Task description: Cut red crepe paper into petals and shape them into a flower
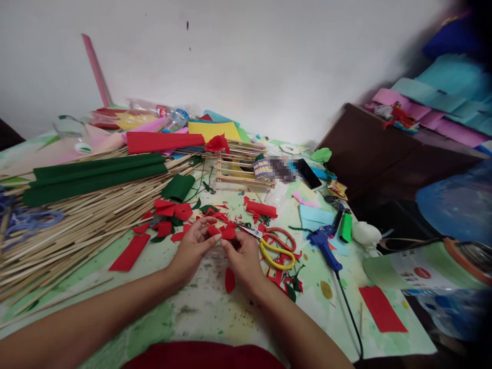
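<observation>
Between my fingertips is a small red crepe paper piece [227, 231], pinched on both sides. My left hand [195, 251] has thumb and fingers closed on its left edge, and my right hand [245, 255] grips its right end. Scissors [277, 248] with one orange and one yellow handle loop lie just right of my right hand, blades pointing toward the fingers. A loose red petal shape [229, 280] rests below my hands. Red and green paper scraps [184, 211] surround them, and a red paper strip [129, 252] lies to the left.
A blue glue gun [325, 246] with a black cord lies at right, near a green marker [346, 228] and a phone [307, 174]. Bamboo sticks [96, 220] cover the left side under green crepe paper [96, 177]. A stick frame [246, 171] stands behind; a large bottle [418, 266] is at far right.
</observation>
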Available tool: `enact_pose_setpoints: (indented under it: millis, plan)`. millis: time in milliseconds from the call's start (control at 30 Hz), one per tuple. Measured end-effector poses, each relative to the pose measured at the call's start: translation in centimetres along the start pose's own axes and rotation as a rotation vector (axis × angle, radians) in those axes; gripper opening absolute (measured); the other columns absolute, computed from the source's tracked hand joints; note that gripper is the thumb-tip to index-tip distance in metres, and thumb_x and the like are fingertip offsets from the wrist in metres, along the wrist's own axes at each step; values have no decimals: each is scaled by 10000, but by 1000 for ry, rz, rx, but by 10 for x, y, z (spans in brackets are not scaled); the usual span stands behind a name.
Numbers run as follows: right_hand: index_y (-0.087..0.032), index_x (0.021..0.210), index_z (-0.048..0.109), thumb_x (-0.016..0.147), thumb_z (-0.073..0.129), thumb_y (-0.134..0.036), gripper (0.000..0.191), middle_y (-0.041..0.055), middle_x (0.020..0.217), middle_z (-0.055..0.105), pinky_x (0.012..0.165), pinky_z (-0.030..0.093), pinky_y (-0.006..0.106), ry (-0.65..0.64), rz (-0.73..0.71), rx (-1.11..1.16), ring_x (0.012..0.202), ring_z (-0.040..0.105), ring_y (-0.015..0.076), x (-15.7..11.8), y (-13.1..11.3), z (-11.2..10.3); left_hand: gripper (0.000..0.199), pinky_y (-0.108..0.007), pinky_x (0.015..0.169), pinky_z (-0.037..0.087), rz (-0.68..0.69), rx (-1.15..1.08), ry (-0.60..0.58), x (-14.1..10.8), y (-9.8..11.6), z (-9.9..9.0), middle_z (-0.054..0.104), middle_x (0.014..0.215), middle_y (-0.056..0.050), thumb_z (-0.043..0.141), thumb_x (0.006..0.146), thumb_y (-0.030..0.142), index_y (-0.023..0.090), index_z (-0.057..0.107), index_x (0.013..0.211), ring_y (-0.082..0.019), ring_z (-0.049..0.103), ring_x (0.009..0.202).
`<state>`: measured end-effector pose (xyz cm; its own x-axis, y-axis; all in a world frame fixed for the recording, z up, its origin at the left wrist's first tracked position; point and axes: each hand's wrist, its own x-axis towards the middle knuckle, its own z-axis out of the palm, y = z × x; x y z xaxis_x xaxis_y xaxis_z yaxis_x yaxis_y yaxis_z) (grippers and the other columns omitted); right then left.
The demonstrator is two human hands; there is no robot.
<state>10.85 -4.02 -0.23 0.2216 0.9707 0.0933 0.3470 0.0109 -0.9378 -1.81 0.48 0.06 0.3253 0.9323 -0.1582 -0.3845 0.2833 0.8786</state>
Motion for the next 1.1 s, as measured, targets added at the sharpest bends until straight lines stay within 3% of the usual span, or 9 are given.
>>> enact_pose_setpoints:
  millis: [233, 367, 533, 700, 900, 1100]
  plan:
    - [-181, 780, 689, 798, 556, -220, 140, 16, 704, 642, 632, 413, 257, 10, -26, -25, 653, 542, 157, -1, 1, 1, 389, -241, 742, 466, 6, 40, -23, 0, -3, -1, 664, 867, 12, 733, 685, 176, 222, 548, 1024, -133, 619, 799]
    - [-176, 725, 660, 785, 553, -219, 130, 9, 658, 606, 580, 378, 244, 32, -47, -91, 611, 507, 145, -2, -1, 0, 377, -223, 713, 466, -9, 31, -5, 0, -2, -2, 655, 860, 10, 737, 676, 158, 213, 568, 1009, -132, 607, 792]
    - [-177, 658, 586, 775, 526, -237, 144, -19, 592, 539, 532, 363, 226, 109, -45, -3, 552, 472, 121, -1, -4, -4, 359, -174, 709, 481, -145, -276, 19, 3, 3, -3, 628, 820, 20, 687, 700, 64, 218, 589, 1009, -78, 585, 717]
    - [-181, 709, 607, 801, 521, -237, 138, -2, 654, 584, 578, 398, 237, 135, -83, -4, 604, 515, 133, 0, -4, -6, 375, -187, 734, 513, -348, -507, -65, 5, 5, -4, 609, 753, 10, 639, 725, 38, 211, 585, 1054, -88, 600, 700]
    - [-190, 814, 655, 830, 517, -187, 139, 34, 767, 653, 681, 432, 263, 101, -208, -127, 726, 580, 161, -2, -1, -4, 403, -189, 775, 521, -355, -471, -43, 5, 2, -4, 646, 859, -14, 609, 751, 24, 225, 564, 1098, -95, 633, 767]
    - [-196, 872, 662, 852, 515, -205, 149, 51, 806, 672, 723, 439, 284, 59, -284, -259, 773, 592, 179, -3, -4, -7, 418, -197, 785, 523, -316, -416, -59, 6, -3, -3, 640, 843, -7, 610, 751, 9, 229, 563, 1103, -108, 639, 806]
